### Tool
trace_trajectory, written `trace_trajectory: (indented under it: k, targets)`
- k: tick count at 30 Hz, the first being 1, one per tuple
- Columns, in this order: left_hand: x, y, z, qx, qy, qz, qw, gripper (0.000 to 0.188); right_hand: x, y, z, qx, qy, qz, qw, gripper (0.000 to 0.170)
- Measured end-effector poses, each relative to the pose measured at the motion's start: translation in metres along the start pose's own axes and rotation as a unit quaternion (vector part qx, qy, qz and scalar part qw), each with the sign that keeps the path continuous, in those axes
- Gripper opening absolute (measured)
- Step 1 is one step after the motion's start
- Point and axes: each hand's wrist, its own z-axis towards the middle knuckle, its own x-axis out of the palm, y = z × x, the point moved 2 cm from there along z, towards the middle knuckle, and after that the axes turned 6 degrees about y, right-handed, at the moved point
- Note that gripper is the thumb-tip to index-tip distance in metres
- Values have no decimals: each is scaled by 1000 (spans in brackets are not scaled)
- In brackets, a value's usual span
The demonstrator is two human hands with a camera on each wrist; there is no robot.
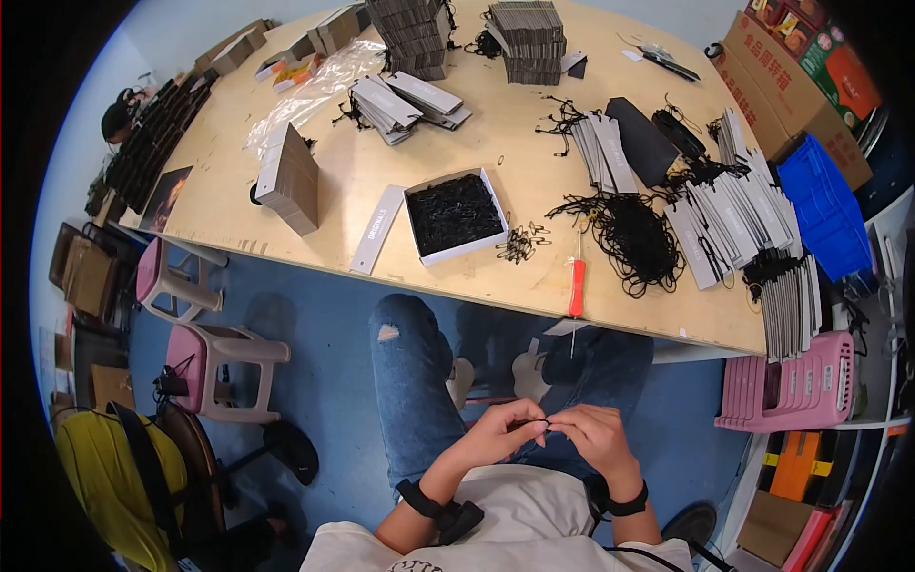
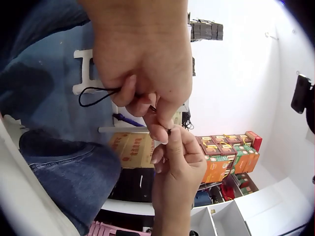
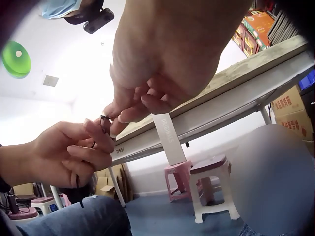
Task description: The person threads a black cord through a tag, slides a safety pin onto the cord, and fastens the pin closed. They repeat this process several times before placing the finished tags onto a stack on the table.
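Above the lap, the left hand (image 1: 500, 434) and right hand (image 1: 596, 439) meet at their fingertips. A thin black cord (image 2: 98, 89) runs through the left hand's curled fingers, its loop hanging free in the left wrist view. Thumb and index finger of the left hand pinch a small dark piece of it (image 3: 103, 119). The right hand pinches the same spot from the other side; fingers mostly cover it, and I cannot tell whether a pin is there. On the table in front stands a white box (image 1: 457, 217) of small black pins, with loose brass-coloured pins (image 1: 523, 243) beside it.
A grey "ORIGINALS" tag (image 1: 377, 230) overhangs the table's front edge, as does a red-handled tool (image 1: 577, 286). A tangle of black cords (image 1: 640, 243) and strung tags (image 1: 734, 224) lie at right. Tag stacks (image 1: 529, 43) stand behind. Stools (image 1: 224, 367) are at left.
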Motion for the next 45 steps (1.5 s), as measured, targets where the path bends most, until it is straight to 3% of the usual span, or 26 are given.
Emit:
trace_trajectory:
  k: [7, 17, 26, 28, 29, 31, 34, 45]
  targets:
    - [-6, -2, -2, -62, 67, -42, 995, 14, -1, 4, -1, 18, 28, 40, 999, 12]
    - [0, -15, -3, -17, 122, -98, 987, 16, -1, 10, -1, 17, 30, 93, 995, 11]
    - [1, -16, -3, -58, 40, -65, 995, 15, -2, 5, -2, 29, 48, 65, 996, 10]
    - [1, -10, -2, 5, -36, -86, 996, 15, -3, 1, -4, 87, 42, 83, 992, 13]
    - [2, -9, -1, 5, -35, -85, 996, 15, -1, -3, -7, 87, 41, 83, 992, 13]
    - [3, -14, -2, 21, -114, -99, 988, 13, 3, -14, -12, 113, 16, 118, 986, 13]
    - [2, -19, -4, -14, -144, -104, 984, 12, 4, -18, -14, 114, 15, 103, 988, 12]
    - [11, -11, 2, -19, -147, 9, 989, 21, 8, -19, -16, 127, 25, 127, 983, 9]
